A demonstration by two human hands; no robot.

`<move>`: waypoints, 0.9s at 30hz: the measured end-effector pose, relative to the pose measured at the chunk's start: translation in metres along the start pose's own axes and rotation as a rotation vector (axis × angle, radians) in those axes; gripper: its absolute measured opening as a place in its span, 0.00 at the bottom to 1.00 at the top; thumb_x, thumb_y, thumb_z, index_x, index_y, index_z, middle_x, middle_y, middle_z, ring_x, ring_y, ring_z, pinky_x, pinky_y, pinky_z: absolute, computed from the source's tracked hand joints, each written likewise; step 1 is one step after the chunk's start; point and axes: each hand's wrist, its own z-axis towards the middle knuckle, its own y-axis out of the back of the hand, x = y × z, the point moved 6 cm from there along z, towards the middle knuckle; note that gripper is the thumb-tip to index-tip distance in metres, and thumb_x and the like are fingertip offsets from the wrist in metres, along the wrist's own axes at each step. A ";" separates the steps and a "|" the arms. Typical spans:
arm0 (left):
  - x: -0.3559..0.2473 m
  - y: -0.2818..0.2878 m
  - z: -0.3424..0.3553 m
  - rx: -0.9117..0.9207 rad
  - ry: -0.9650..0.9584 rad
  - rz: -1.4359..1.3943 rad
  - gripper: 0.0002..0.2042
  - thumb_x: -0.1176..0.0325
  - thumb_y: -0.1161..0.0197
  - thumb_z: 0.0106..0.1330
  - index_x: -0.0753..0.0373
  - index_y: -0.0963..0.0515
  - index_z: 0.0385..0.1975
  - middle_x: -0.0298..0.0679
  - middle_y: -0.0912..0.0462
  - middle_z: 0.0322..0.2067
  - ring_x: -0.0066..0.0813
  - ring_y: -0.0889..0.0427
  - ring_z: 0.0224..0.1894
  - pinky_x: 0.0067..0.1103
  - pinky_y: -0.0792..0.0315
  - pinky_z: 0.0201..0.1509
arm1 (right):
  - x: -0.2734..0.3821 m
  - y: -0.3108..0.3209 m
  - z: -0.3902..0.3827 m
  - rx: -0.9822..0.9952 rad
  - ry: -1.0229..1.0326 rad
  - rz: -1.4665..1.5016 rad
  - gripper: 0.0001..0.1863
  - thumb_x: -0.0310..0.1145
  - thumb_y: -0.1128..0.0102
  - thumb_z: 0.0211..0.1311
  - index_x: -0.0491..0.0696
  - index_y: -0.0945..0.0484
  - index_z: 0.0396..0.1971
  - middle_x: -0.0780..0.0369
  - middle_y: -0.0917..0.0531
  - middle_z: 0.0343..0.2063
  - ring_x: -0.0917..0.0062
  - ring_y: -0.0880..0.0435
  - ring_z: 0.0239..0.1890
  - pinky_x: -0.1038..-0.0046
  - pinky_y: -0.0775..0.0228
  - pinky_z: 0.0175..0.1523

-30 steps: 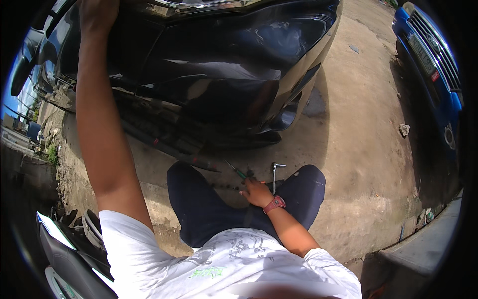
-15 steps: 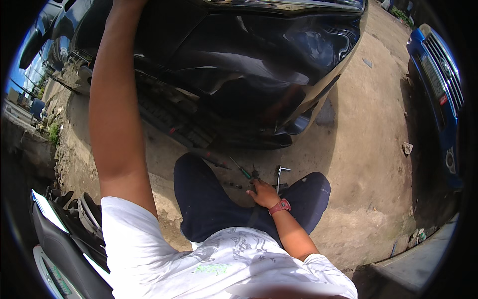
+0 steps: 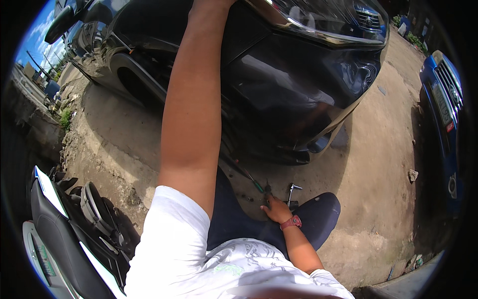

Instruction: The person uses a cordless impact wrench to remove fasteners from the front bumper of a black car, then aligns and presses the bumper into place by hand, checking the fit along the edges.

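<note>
My left arm stretches up and forward over the front corner of a black car [image 3: 294, 74]. My left hand [image 3: 213, 3] is cut off by the top edge near the headlight, so its fingers are hidden. Low between my knees, my right hand [image 3: 277, 209] lies by the ground with thumb and fingers apart. Its fingertips touch a small dark tool [image 3: 268, 189] whose kind I cannot make out. Left of that is a green-handled screwdriver [image 3: 257, 187]. A silver ratchet wrench [image 3: 292, 190] stands out just right of the hand, beside a dark item.
At the left is a parked motorcycle [image 3: 67, 234] with a black seat. A blue vehicle [image 3: 442, 104] is parked at the right. Small dark pieces and a stone [image 3: 413, 175] lie on the rough concrete ground [image 3: 373, 164]. The car's wheel arch [image 3: 132, 74] shows beyond my arm.
The view has shifted left and up, so the car, tools and my arms appear farther right and lower. More of the headlight and wheel arch shows. My right hand stays by the dark tool.
</note>
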 end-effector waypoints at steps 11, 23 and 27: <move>0.006 -0.006 0.002 0.074 0.010 -0.021 0.29 0.44 0.52 0.79 0.62 0.17 0.59 0.50 0.17 0.61 0.51 0.26 0.68 0.42 0.44 0.76 | -0.006 -0.009 -0.006 -0.076 0.013 -0.023 0.30 0.52 0.34 0.68 0.46 0.23 0.61 0.45 0.16 0.53 0.49 0.16 0.57 0.52 0.23 0.61; 0.007 -0.010 0.005 0.075 -0.001 0.003 0.28 0.46 0.53 0.81 0.65 0.17 0.59 0.52 0.18 0.62 0.53 0.27 0.69 0.41 0.42 0.76 | -0.007 -0.013 -0.002 -0.075 0.047 -0.033 0.29 0.50 0.34 0.69 0.46 0.24 0.60 0.46 0.15 0.52 0.49 0.16 0.57 0.52 0.24 0.61; 0.008 -0.011 0.005 0.045 -0.054 0.024 0.27 0.48 0.53 0.81 0.65 0.17 0.58 0.53 0.18 0.62 0.52 0.25 0.68 0.40 0.40 0.75 | -0.008 -0.011 -0.002 -0.069 0.034 -0.036 0.29 0.50 0.34 0.69 0.46 0.24 0.60 0.46 0.15 0.52 0.50 0.16 0.58 0.52 0.24 0.62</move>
